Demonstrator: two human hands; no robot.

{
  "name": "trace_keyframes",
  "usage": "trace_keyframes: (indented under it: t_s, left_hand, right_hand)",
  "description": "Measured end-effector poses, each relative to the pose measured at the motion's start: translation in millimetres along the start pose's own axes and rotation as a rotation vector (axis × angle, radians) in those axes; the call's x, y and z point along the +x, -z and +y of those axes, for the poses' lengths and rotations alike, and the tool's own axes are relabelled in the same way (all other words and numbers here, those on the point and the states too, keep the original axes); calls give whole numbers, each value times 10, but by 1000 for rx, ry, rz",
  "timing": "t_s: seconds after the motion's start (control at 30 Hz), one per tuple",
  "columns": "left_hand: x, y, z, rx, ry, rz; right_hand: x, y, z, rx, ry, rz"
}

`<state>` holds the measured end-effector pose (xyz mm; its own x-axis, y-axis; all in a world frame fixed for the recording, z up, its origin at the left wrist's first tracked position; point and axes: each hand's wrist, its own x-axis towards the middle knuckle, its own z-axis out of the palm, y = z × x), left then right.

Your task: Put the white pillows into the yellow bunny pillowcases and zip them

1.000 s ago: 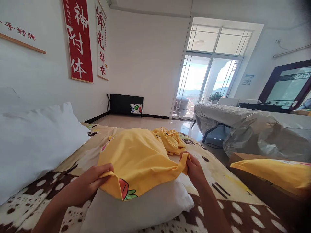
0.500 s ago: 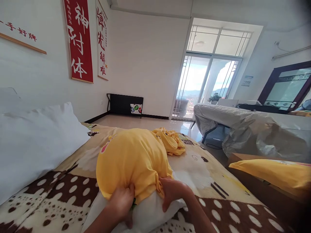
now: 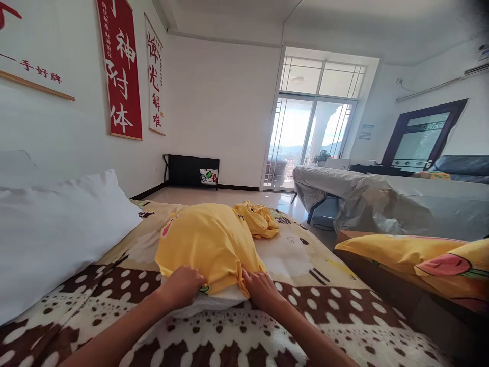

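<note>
A yellow pillowcase [image 3: 208, 244] covers most of a white pillow [image 3: 214, 304], whose near end sticks out of the case's opening. My left hand [image 3: 185, 286] is closed on the left part of the opening's edge. On the right part, my right hand [image 3: 262, 288] grips the bunched cloth with its fingers curled. Both hands are at the near side of the pillow, which lies on a patterned blanket [image 3: 305, 321]. Just behind it, another crumpled yellow cloth [image 3: 257, 219] rests on the blanket.
At the left lies a white pillow [image 3: 61, 234]. Yellow printed pillows or cases [image 3: 405, 255] sit in a cardboard box [image 3: 359, 270] at the right. Farther back stands a table under plastic sheeting [image 3: 344, 188]. A black folded frame [image 3: 191, 171] leans by the wall.
Both hands have pulled the yellow pillowcase toward me, so less of the white pillow shows. The view has turned slightly to the right and up.
</note>
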<state>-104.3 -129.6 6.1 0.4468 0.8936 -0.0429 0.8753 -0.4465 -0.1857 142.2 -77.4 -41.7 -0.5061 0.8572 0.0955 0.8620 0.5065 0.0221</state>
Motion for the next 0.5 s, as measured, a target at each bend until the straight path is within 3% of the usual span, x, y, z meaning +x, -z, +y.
trace_keyframes:
  t_s: [0.13,0.23,0.33,0.43,0.5]
  left_hand:
    - [-140,609,-114,103,78,165]
    - [-401,782,-86,146,144,198]
    - [-738,598,68,34,90,36]
    - [-1003,338,255,-15,67,-217]
    - [-1099,256,330,11,69,-356]
  right_hand:
    - [9,648,-115,-105,-69,176]
    - [-160,997,-144,-143,-53,256]
    - [-522,937,-191,-64,85,115]
    - [-892,615,-225,50,141,-59]
    - [-1065,430,-214,132,116,-101]
